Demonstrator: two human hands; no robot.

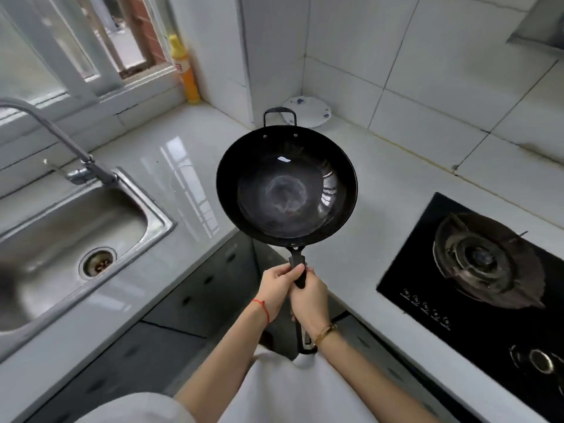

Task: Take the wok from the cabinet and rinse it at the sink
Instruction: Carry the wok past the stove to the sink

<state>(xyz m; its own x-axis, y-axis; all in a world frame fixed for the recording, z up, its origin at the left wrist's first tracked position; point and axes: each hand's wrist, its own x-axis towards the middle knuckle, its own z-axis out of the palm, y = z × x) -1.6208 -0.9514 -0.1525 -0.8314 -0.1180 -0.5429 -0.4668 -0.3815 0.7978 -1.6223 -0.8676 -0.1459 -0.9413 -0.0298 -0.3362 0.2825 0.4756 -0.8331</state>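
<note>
A black wok [287, 186] with a long black handle and a small loop handle at its far side hangs level in the air over the inner corner of the white counter. Both hands hold its long handle: my left hand [276, 290] grips it from the left, and my right hand [309, 296] wraps round it just behind. The wok's bowl looks empty and shiny. The steel sink [36, 264] lies to the left, apart from the wok, with its curved tap [61, 138] at the back and no water running.
A black gas hob [476, 270] is set in the counter [171, 166] on the right. A white plate [308, 111] leans in the far corner behind the wok. A yellow bottle [184, 71] stands by the window sill. Dark cabinet fronts [195, 300] run below the counter.
</note>
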